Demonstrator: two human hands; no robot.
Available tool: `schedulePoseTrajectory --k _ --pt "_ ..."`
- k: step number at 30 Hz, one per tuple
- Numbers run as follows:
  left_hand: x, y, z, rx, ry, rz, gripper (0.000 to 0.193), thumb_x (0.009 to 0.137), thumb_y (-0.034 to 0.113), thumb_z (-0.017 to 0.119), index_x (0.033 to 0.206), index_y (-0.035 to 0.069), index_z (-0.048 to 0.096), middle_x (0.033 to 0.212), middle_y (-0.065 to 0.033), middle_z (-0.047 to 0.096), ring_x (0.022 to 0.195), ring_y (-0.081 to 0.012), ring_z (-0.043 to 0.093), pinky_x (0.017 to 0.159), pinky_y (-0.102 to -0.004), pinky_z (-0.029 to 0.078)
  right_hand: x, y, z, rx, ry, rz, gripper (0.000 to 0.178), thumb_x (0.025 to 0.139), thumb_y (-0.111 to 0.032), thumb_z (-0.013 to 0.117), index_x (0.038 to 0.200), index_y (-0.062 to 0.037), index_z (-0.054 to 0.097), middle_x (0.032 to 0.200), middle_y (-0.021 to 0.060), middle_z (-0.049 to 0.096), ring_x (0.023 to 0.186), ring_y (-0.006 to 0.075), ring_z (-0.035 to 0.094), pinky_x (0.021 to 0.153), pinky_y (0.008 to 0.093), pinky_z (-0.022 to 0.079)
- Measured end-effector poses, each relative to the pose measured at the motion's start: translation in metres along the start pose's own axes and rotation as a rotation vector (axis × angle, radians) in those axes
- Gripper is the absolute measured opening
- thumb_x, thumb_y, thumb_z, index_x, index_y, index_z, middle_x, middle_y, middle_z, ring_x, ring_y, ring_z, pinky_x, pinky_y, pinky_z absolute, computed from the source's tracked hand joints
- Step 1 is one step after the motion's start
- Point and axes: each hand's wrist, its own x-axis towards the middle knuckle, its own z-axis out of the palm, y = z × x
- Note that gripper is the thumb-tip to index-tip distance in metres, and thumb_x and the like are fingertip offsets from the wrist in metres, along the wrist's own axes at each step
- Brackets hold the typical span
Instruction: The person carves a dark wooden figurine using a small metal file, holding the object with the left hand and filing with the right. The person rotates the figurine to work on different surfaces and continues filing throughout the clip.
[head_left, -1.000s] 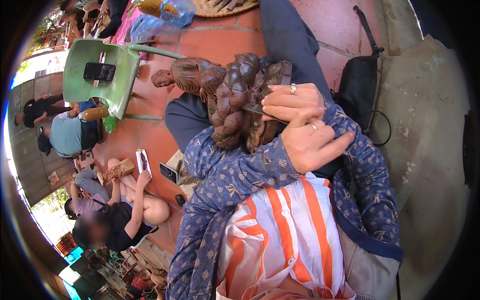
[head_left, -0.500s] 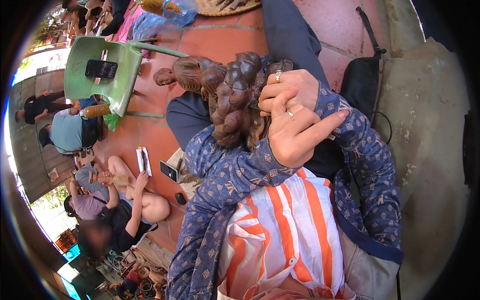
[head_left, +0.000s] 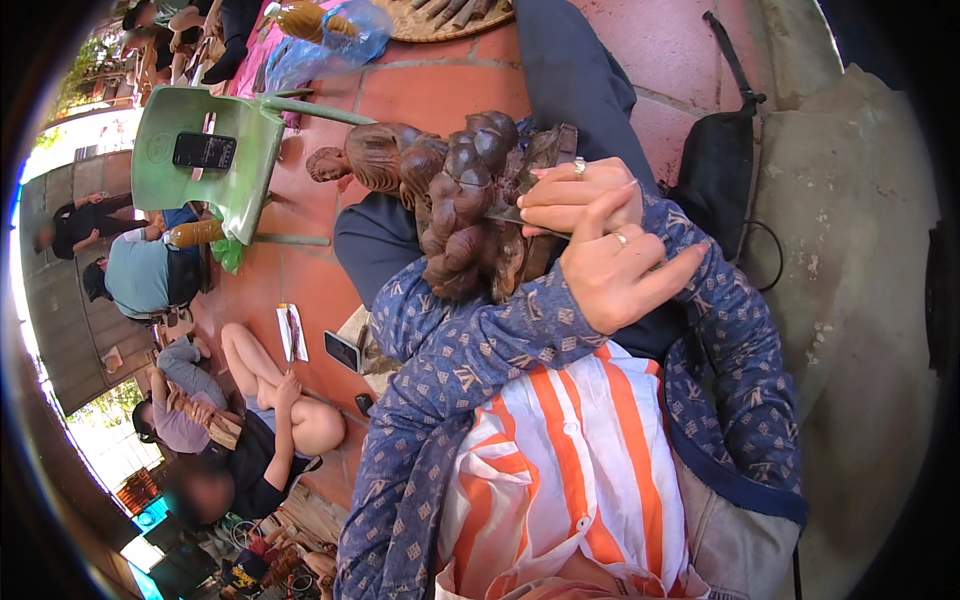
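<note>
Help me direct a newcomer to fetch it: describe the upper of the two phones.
Find the green chair at the picture's upper left. Across the narrow slot in it lies a black rectangular phone. The other phone lies lower down, near the patterned blue sleeve; only this upper one rests on the chair.

From the dark-brown carved wooden sculpture, a curved green plastic chair bearing a rectangular black phone is placed at nine o'clock, a round tan woven tray at twelve.
</note>
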Motion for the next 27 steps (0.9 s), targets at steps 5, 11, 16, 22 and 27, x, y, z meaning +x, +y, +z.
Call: schedulePoseTrajectory --k 5,11,16,22,27 --pt "0.017 0.003 0.013 0.022 0.005 0.030 0.043 0.066 0.010 0.064 0.108 0.011 0.071 0.066 0.0019 0.040 0.060 -0.0136 0.050 0.099 -0.0486 0.043 0.008 -0.022 -0.011 0.034 0.130 0.362 0.023 0.073 -0.020 0.077 0.089 -0.0051 0.069 0.090 0.0072 0.070 0.072 0.0214 0.068 0.061 0.0299 0.054" --pt "0.011 -0.005 0.004 -0.036 0.131 -0.170 0.042 0.070 0.002 0.060 0.111 0.007 0.070 0.065 -0.0005 0.042 0.061 -0.0176 0.053 0.104 -0.0533 0.034 -0.004 0.020 -0.010 0.217 -0.249 0.145 0.017 0.079 -0.022 0.067 0.092 -0.0105 0.068 0.087 0.0046 0.067 0.076 0.0226 0.064 0.059 0.0340 0.051" --pt "0.007 -0.011 -0.005 -0.012 0.186 -0.174 0.042 0.070 0.003 0.061 0.110 0.007 0.070 0.065 0.0010 0.041 0.060 -0.0163 0.051 0.103 -0.0545 0.035 0.013 0.018 -0.011 0.178 -0.481 0.241 0.016 0.081 -0.021 0.061 0.092 -0.0118 0.067 0.087 0.0024 0.062 0.069 0.0245 0.058 0.057 0.0354 0.049" --pt "0.004 -0.005 0.002 0.014 -0.013 -0.050 0.038 0.070 0.007 0.061 0.107 0.008 0.070 0.066 0.0020 0.041 0.060 -0.0141 0.050 0.100 -0.0537 0.040 0.000 -0.006 -0.008 -0.006 -0.080 0.167 0.024 0.071 -0.019 0.075 0.088 -0.0039 0.069 0.086 0.0078 0.070 0.073 0.0238 0.068 0.068 0.0335 0.057" --pt "0.018 -0.001 0.016 0.067 0.000 0.044 0.047 0.064 0.011 0.060 0.111 0.009 0.071 0.067 0.0012 0.041 0.061 -0.0147 0.050 0.099 -0.0519 0.041 0.008 -0.011 -0.015 0.138 0.041 0.335 0.027 0.071 -0.016 0.078 0.092 -0.0022 0.069 0.088 0.0110 0.069 0.077 0.0297 0.070 0.067 0.0356 0.056"
